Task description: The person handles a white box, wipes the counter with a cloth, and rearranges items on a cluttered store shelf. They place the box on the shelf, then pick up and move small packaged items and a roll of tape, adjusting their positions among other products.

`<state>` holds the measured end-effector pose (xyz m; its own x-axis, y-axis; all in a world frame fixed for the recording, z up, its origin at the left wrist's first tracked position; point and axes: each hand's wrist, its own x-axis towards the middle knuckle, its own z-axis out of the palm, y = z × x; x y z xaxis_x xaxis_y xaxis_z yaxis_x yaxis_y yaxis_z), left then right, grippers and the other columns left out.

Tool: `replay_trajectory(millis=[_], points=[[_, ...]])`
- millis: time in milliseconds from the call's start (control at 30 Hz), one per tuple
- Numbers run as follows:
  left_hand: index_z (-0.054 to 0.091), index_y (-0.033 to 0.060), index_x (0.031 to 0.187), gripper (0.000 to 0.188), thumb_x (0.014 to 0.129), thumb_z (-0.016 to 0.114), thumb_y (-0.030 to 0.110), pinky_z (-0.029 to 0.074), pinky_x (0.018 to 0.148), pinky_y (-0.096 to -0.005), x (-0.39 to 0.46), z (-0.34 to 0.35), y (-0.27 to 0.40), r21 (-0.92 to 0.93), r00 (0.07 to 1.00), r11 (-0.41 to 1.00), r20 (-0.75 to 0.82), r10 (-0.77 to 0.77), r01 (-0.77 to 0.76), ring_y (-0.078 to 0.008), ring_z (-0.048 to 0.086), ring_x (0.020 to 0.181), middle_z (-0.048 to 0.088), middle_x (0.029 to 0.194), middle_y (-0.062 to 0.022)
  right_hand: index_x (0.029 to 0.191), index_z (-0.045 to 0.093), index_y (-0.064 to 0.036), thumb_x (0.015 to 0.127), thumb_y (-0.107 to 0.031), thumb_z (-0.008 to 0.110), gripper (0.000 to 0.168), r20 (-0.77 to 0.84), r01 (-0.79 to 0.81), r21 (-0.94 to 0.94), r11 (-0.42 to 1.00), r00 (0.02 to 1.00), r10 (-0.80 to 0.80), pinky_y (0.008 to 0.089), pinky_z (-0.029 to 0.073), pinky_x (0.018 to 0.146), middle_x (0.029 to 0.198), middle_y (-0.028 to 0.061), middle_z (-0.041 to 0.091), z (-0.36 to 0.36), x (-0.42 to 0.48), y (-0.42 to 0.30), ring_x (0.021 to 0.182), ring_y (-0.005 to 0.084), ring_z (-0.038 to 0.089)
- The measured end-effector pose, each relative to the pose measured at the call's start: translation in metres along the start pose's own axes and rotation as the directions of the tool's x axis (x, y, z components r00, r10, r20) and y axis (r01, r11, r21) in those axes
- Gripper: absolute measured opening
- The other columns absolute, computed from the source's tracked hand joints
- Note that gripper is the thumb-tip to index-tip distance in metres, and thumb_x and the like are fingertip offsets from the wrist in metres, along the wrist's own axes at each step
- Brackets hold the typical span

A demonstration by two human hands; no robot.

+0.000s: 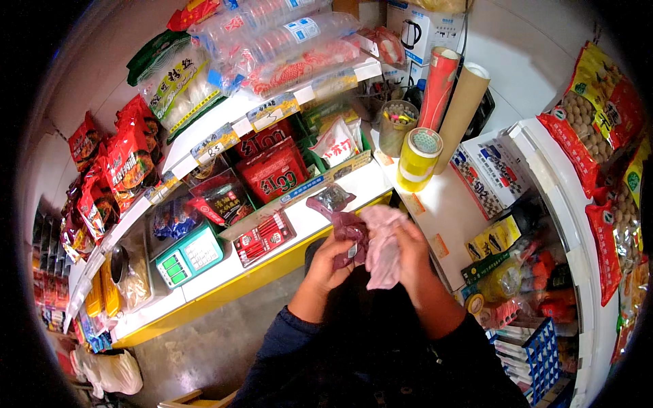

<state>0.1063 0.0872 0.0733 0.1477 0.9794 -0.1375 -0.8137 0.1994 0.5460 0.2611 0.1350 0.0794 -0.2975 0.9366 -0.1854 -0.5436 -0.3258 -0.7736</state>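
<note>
My left hand (324, 267) grips a small dark maroon plastic packet (352, 235) in front of my body. In my right hand (412, 255) is a crumpled pale pink cloth (383, 244), which hangs down beside the packet and seems to touch its right side. Just beyond the left hand, another dark packet (330, 199) with a clear window lies on the edge of the white shelf (211, 281). A flat red-and-white packet (265, 238) lies left of it on that shelf.
A teal digital scale (190, 259) stands at the left on the shelf. Red seasoning bags (273, 171) fill the divider behind. Rolls of yellow tape (418, 159), cardboard tubes (465, 109) and a pen holder (397, 125) stand at the corner. A blue plastic basket (545, 352) is low on the right.
</note>
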Motion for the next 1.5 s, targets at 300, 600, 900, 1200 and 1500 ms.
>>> replay_trajectory(millis=[300, 600, 900, 1200, 1500], points=[[0.047, -0.0004, 0.124, 0.043, 0.084, 0.054, 0.016, 0.047, 0.084, -0.0318, -0.012, 0.008, 0.001, -0.022, 0.976, 0.978, 0.078, -0.204, 0.206, -0.0207, 0.059, 0.095, 0.058, 0.111, -0.0113, 0.117, 0.05, -0.003, 0.086, -0.014, 0.06, 0.035, 0.451, 0.368, -0.791, 0.489, 0.891, 0.057, 0.0317, 0.045, 0.085, 0.1, 0.0102, 0.061, 0.008, 0.025, -0.022, 0.092, 0.0199, 0.058], [0.063, -0.0002, 0.094, 0.015, 0.092, 0.056, 0.013, 0.044, 0.069, -0.0206, 0.002, -0.003, -0.011, 0.615, 0.842, 0.725, -0.177, 0.509, -0.308, -0.006, 0.054, 0.074, 0.064, 0.084, 0.0002, 0.107, 0.052, 0.0, 0.089, -0.016, 0.057, 0.025, 0.123, 0.371, -0.607, 0.703, 0.918, -0.378, 0.0342, 0.048, 0.076, 0.091, 0.0132, 0.061, 0.004, 0.024, 0.002, 0.082, 0.0221, 0.06], [0.063, 0.0011, 0.092, 0.009, 0.085, 0.061, 0.007, 0.046, 0.066, -0.0261, -0.002, -0.003, -0.008, 0.954, 0.749, 0.152, 0.098, 0.656, -0.259, -0.0163, 0.058, 0.07, 0.063, 0.078, -0.0078, 0.099, 0.052, -0.003, 0.081, -0.017, 0.057, 0.023, 0.732, 0.73, -0.679, -0.075, 0.664, -0.152, 0.0452, 0.047, 0.075, 0.094, 0.017, 0.059, 0.04, 0.004, -0.033, 0.084, 0.0375, 0.059], [0.065, 0.0025, 0.091, 0.008, 0.083, 0.062, 0.003, 0.047, 0.063, -0.0274, -0.012, 0.01, -0.002, 0.954, 0.712, 0.025, 0.205, 0.671, -0.298, -0.0197, 0.06, 0.068, 0.063, 0.077, -0.0115, 0.091, 0.05, -0.003, 0.083, -0.029, 0.058, 0.028, 0.648, 0.647, -0.762, -0.021, 0.761, -0.026, 0.044, 0.049, 0.068, 0.083, 0.0182, 0.061, 0.015, 0.008, -0.033, 0.079, 0.0367, 0.06], [0.059, 0.0008, 0.088, 0.013, 0.093, 0.053, 0.012, 0.04, 0.063, -0.021, -0.025, -0.004, 0.047, 0.962, 0.564, 0.136, 0.022, 0.826, -0.237, -0.0062, 0.047, 0.069, 0.057, 0.077, 0.0002, 0.103, 0.051, -0.001, 0.087, -0.021, 0.055, 0.026, 0.192, 0.214, -0.895, 0.391, 0.977, -0.094, 0.0354, 0.048, 0.076, 0.095, 0.0174, 0.061, -0.062, 0.019, -0.049, 0.091, 0.0275, 0.06]])
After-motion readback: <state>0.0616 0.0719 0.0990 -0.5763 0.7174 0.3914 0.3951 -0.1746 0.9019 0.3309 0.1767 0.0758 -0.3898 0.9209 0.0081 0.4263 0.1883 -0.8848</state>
